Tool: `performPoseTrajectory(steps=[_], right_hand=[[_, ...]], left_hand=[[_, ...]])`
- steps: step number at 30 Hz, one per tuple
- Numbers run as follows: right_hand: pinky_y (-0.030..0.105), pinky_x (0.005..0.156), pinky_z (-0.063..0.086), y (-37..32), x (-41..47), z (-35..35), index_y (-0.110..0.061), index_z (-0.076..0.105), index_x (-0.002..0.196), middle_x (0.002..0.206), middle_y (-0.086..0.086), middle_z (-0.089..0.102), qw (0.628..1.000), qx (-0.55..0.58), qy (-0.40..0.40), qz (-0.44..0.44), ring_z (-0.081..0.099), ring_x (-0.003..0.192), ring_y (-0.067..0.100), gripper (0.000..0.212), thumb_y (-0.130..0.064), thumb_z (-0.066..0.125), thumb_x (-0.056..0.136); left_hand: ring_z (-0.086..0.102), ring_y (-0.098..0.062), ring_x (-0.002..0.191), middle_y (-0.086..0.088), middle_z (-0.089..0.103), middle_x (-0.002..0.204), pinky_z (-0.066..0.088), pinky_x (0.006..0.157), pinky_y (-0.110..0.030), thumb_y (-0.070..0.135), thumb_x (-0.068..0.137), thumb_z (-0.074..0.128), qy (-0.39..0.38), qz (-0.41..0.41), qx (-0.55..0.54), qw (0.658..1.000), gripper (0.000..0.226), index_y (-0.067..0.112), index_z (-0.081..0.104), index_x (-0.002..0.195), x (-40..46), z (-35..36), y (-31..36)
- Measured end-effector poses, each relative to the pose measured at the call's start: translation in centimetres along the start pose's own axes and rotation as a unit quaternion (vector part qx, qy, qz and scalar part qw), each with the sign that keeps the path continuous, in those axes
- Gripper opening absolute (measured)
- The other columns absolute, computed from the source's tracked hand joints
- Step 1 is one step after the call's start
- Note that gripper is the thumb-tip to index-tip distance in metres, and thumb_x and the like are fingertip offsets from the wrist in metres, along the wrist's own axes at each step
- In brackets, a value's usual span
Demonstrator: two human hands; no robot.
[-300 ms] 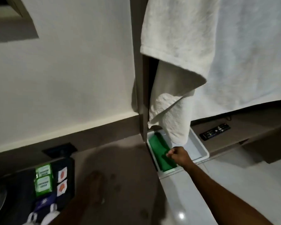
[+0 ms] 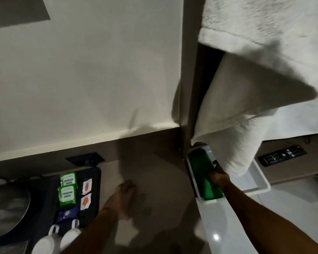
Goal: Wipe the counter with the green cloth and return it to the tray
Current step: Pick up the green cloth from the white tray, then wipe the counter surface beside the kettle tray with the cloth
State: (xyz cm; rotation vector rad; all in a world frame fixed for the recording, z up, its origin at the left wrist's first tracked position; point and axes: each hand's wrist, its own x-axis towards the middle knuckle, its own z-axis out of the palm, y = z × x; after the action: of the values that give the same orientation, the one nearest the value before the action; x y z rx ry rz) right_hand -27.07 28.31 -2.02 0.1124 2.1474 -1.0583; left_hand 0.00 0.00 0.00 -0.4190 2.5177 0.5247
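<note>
Now right hand (image 2: 218, 176) reaching into tray (image 2: 261, 187), gripping green cloth (image 2: 203, 171), left hand (image 2: 126, 195) flat, fingers spread, on counter (image 2: 160, 173)

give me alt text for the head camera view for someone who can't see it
A person's right hand reaches onto a green cloth lying in a white tray under a hanging white towel, while the left hand rests on the counter.

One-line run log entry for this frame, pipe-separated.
phase: at tray | right hand: on green cloth in white tray, grip unclear | left hand: flat on counter | white towel: overhangs tray
</note>
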Motion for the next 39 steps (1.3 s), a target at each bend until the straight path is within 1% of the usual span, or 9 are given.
performPoseTrajectory(steps=[9,12,16,19,22,25,29,32,39], right_hand=[[0.013,0.065,0.051,-0.2,1.2,1.1,-0.01,0.029,0.153,0.143,0.023,0.05,1.0,-0.006,0.022,0.013,0.058,0.098,0.031,0.069,-0.01,0.064,0.094],[0.038,0.093,0.052,-0.5,-0.2,1.4,-0.015,0.043,0.144,0.134,0.018,0.059,0.99,-0.11,0.058,-0.062,0.062,0.11,0.037,0.057,-0.029,0.064,0.092],[0.035,0.075,0.052,-1.6,-2.9,2.0,-0.019,0.057,0.106,0.096,0.009,0.068,0.976,-0.122,0.072,-0.163,0.066,0.089,0.033,0.024,-0.023,0.067,0.084],[0.038,0.07,0.053,-2.8,-5.5,3.2,-0.011,0.056,0.113,0.094,0.015,0.069,0.958,-0.153,0.09,-0.224,0.066,0.085,0.037,0.033,-0.017,0.068,0.083],[0.043,0.076,0.054,-3.5,-8.7,5.2,-0.008,0.052,0.128,0.102,0.021,0.07,0.941,-0.174,0.111,-0.268,0.066,0.091,0.04,0.045,-0.02,0.067,0.087],[0.047,0.085,0.054,-4.3,-11.2,7.9,-0.012,0.045,0.143,0.111,0.024,0.069,0.927,-0.207,0.137,-0.281,0.065,0.099,0.043,0.058,-0.012,0.063,0.088],[0.045,0.105,0.043,-4.7,-13.4,12.6,-0.015,0.047,0.145,0.135,0.018,0.06,0.903,-0.232,0.129,-0.337,0.057,0.12,0.038,0.062,0.0,0.059,0.086],[0.044,0.111,0.04,-3.2,-13.7,16.1,-0.009,0.053,0.14,0.14,0.017,0.056,0.89,-0.285,0.087,-0.346,0.052,0.127,0.036,0.062,0.003,0.062,0.08],[0.067,0.114,-0.004,1.1,-13.3,21.0,-0.029,0.033,0.152,0.165,0.001,0.019,0.857,-0.442,0.015,-0.263,0.007,0.152,0.032,0.085,-0.074,0.049,0.082]], left_hand=[[0.021,-0.028,0.15,-0.002,0.012,0.168,0.032,0.12,-0.039,0.038,0.06,0.09,0.035,-0.075,0.021,0.996,0.123,0.028,0.018,0.158,0.0,0.3,0.3],[0.031,-0.025,0.146,-0.004,0.013,0.167,0.034,0.119,-0.035,0.039,0.061,0.09,0.018,-0.09,0.008,0.996,0.124,0.032,0.014,0.159,-0.1,0.8,-0.4],[0.005,-0.027,0.156,-0.009,0.001,0.17,0.004,0.126,-0.036,0.047,0.063,0.087,-0.015,-0.058,0.056,0.997,0.128,0.022,0.008,0.161,0.6,0.8,-1.3],[0.0,-0.028,0.157,-0.01,-0.003,0.17,0.001,0.126,-0.04,0.045,0.061,0.088,0.001,-0.067,0.054,0.996,0.132,0.022,0.005,0.161,-0.1,1.0,-1.0],[0.01,-0.022,0.155,-0.007,0.013,0.168,0.008,0.125,-0.045,0.059,0.089,0.06,0.138,-0.066,-0.006,0.988,0.091,0.02,0.019,0.16,-3.9,1.7,1.6],[0.05,-0.01,0.129,-0.004,0.062,0.131,0.027,0.112,-0.035,0.026,0.107,0.012,0.286,0.007,0.058,0.956,0.053,0.014,0.058,0.129,-7.7,5.0,4.0],[0.073,-0.028,0.101,-0.013,0.071,0.121,0.061,0.076,-0.037,0.031,0.044,0.085,0.295,-0.033,0.054,0.953,0.073,0.002,0.074,0.11,-12.2,11.0,3.5],[0.074,-0.032,0.098,-0.014,0.074,0.115,0.062,0.07,-0.038,0.034,0.053,0.079,0.253,-0.073,0.042,0.964,0.064,0.006,0.076,0.11,-15.1,13.2,1.5],[0.043,-0.032,0.143,-0.012,0.044,0.156,0.047,0.105,-0.042,0.045,0.081,0.065,0.253,-0.03,-0.064,0.965,0.072,0.011,0.052,0.143,-16.7,17.1,-2.5]])
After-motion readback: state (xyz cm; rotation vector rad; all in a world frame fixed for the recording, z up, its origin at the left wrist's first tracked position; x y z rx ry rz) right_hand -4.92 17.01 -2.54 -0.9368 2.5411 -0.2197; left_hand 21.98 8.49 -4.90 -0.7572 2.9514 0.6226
